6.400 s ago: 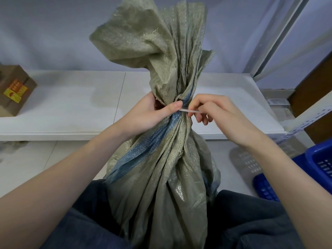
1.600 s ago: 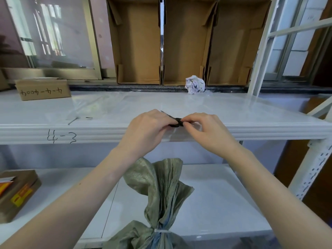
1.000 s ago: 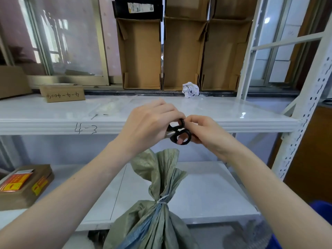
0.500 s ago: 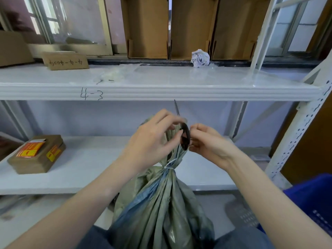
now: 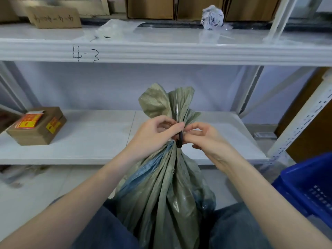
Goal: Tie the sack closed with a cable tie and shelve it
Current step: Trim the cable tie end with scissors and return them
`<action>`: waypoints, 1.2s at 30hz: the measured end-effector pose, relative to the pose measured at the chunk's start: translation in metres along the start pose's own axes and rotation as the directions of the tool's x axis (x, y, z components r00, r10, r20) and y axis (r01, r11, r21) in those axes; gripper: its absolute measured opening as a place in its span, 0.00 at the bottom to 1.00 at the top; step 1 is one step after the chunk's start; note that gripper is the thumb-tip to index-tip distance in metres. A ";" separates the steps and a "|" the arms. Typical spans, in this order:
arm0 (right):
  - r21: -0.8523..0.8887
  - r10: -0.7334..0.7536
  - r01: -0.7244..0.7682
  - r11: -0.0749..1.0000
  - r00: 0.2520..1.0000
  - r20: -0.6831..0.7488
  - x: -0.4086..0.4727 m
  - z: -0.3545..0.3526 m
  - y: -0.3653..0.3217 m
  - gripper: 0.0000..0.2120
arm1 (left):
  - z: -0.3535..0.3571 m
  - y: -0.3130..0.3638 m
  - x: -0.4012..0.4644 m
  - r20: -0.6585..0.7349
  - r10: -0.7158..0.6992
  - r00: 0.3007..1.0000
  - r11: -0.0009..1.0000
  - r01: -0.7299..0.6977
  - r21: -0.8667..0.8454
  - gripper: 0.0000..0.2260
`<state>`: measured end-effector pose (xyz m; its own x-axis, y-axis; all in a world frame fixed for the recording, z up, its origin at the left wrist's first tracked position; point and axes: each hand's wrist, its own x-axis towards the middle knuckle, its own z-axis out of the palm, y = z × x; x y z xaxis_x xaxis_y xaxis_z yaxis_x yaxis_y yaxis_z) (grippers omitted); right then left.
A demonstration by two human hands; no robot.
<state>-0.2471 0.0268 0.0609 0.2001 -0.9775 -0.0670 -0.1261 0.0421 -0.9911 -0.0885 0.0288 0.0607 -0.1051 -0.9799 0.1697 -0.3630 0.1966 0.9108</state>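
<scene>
Between the person's knees, on the floor in front of the lower shelf (image 5: pixel 93 139), stands the sack (image 5: pixel 167 186). It is woven, grey-green with a blue stripe, and its neck is gathered into tight folds, with the top spreading open above. The left hand (image 5: pixel 152 135) and the right hand (image 5: pixel 206 139) meet at the neck, and their fingers are closed together on black-handled scissors (image 5: pixel 179 139), whose blades point up. The cable tie is hidden behind the fingers.

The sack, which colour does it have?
Grey-green sack with a blue stripe, seen in the head view.
</scene>
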 end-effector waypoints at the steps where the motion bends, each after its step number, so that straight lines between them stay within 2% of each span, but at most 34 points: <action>1: -0.011 0.001 -0.001 1.000 1.000 -0.007 -0.002 0.001 0.002 0.07 | -0.001 -0.003 -0.001 -0.018 0.013 1.000 1.000 -0.012 0.017 0.11; 4: -0.050 0.029 -0.028 0.998 1.000 0.012 -0.008 0.004 0.007 0.04 | 0.001 -0.009 -0.006 -0.052 0.038 0.998 0.999 -0.037 0.027 0.14; 8: -0.049 0.046 -0.044 0.998 0.998 0.046 -0.011 0.008 0.012 0.11 | 0.007 -0.012 -0.011 -0.004 0.065 0.998 0.998 -0.065 0.028 0.10; 11: -0.015 0.056 -0.055 0.998 0.996 0.062 -0.013 0.006 0.016 0.09 | 0.005 -0.018 -0.008 -0.067 0.079 0.995 0.997 -0.078 0.018 0.11; 14: -0.043 0.092 -0.088 0.995 0.992 0.084 -0.018 0.001 0.022 0.03 | 0.001 -0.031 -0.001 -0.094 0.077 0.993 0.987 -0.063 0.151 0.08; 18: -0.081 0.159 -0.150 0.985 0.979 0.125 -0.028 -0.006 0.032 0.05 | 0.003 -0.046 0.004 0.068 0.096 0.993 0.923 -0.115 0.368 0.20; 21: -0.028 0.174 -0.172 0.985 0.975 0.137 -0.032 -0.009 0.040 0.06 | 0.011 -0.047 0.008 0.076 0.119 0.990 0.911 -0.139 0.389 0.14; 24: -0.062 0.219 -0.212 0.975 0.964 0.148 -0.034 -0.008 0.046 0.11 | 0.015 -0.045 0.015 -0.019 0.165 0.986 0.898 -0.142 0.416 0.03; 27: -0.124 0.292 -0.273 0.954 0.939 0.184 -0.033 -0.001 0.049 0.26 | 0.010 -0.044 0.018 -0.139 0.183 0.973 0.906 -0.112 0.407 0.03; 30: -0.054 0.309 -0.307 0.950 0.907 0.286 -0.028 0.008 0.054 0.33 | 0.001 -0.047 0.019 -0.195 0.120 0.974 0.913 -0.031 0.407 0.05; 32: -0.002 0.330 -0.352 0.936 0.874 0.357 -0.022 0.014 0.058 0.36 | -0.004 -0.052 0.021 -0.170 0.058 0.984 0.887 0.027 0.461 0.11; 34: 0.028 0.339 -0.389 0.921 0.834 0.434 -0.015 0.019 0.061 0.36 | -0.007 -0.057 0.020 -0.142 0.031 0.989 0.880 0.041 0.473 0.16; 36: 0.074 0.340 -0.431 0.899 0.795 0.503 -0.009 0.022 0.063 0.35 | -0.008 -0.061 0.020 -0.148 0.028 0.989 0.891 0.042 0.452 0.16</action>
<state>-0.2352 0.0432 -0.0040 0.6046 -0.6588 -0.4477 -0.1280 0.4744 -0.8709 -0.0605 -0.0029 0.0115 0.0227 -0.9683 0.2486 -0.7464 0.1490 0.6486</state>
